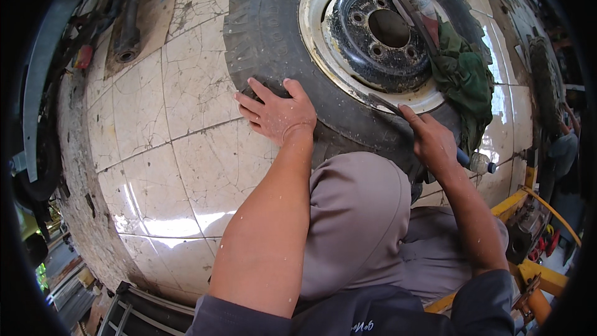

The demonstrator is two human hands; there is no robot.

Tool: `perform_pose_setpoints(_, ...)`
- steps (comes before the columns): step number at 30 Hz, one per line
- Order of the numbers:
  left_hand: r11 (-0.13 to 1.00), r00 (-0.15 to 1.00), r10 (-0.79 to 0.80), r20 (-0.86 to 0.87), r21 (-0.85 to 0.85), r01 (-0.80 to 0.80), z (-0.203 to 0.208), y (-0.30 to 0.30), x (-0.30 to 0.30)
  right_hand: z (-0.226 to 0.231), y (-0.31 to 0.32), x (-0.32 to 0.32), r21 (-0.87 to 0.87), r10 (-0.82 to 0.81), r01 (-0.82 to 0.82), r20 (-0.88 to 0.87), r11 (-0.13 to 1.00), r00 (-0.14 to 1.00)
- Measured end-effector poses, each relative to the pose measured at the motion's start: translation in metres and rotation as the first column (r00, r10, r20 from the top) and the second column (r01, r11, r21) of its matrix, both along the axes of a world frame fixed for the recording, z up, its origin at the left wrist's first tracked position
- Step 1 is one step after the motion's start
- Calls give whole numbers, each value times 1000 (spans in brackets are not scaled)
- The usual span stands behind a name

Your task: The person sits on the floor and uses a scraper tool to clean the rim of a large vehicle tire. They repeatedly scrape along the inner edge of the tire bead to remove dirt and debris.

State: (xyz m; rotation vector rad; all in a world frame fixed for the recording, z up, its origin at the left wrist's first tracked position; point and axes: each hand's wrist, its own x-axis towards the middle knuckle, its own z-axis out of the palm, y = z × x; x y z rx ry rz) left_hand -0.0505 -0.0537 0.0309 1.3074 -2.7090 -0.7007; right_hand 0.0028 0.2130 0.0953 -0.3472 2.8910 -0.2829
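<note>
A large black tire (264,37) lies flat on the floor, around a white-edged wheel rim (314,31) with a black, bolt-holed centre. My left hand (283,112) rests on the tire's near left side, fingers spread. In my right hand (433,141) is a dark tire lever (387,106), its tip at the near edge of the rim where it meets the tire. A second curved bar (407,9) lies across the rim's far right. Beside it, a dark green cloth (463,78) drapes over the tire's right side.
Cracked pale tiles (199,143) surround the wheel. A clear plastic bottle (482,163) lies beyond my right wrist. Yellow metal framework (541,274) stands at the lower right. Greasy metal parts (129,37) lie at the far left. Someone else's arm (572,121) shows at the right rim.
</note>
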Motion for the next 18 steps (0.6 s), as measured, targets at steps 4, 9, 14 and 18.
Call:
perform_pose_setpoints(4, 1000, 1000, 7, -6, -9, -7, -2, -2, 1, -1, 6, -5, 13, 31, -32, 33, 999, 999)
perform_pose_setpoints(9, 1000, 1000, 5, -11, -3, -5, -2, 1, 0, -1, 22, -16, -23, 54, -53, 47, 998, 997)
perform_pose_setpoints(14, 1000, 1000, 12, 2, -3, -12, -2, -1, 1, 5, 19, -25, 36, 112, -114, 40, 993, 993)
perform_pose_setpoints(18, 1000, 1000, 12, 4, 4, -12, -3, 0, 0, 4, 21, -25, 28, 98, -99, 40, 995, 994)
